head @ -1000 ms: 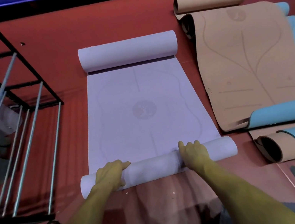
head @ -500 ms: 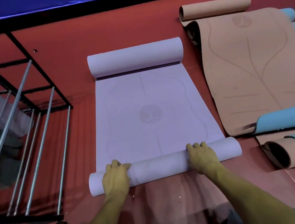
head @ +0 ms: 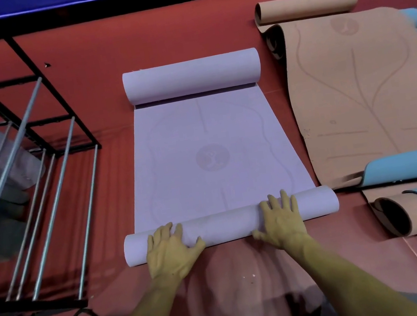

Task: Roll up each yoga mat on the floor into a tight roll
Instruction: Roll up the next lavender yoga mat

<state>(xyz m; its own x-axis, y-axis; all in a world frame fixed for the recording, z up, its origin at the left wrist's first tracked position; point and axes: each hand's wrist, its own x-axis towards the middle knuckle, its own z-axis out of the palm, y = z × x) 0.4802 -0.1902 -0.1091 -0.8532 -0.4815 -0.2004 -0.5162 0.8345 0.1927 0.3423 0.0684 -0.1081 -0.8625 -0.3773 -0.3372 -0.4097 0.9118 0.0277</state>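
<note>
A: Where is the purple mat (head: 209, 155) lying?

B: It is lying flat on the red floor (head: 155, 42), curled at both ends. Your left hand (head: 171, 249) and right hand (head: 281, 221) are pressing on the near roll (head: 229, 223), fingers straight, grip released.

A: What is lying beside it?

B: A tan mat (head: 362, 93) is lying on your right, a metal rack (head: 24, 166) is standing on your left.
</note>
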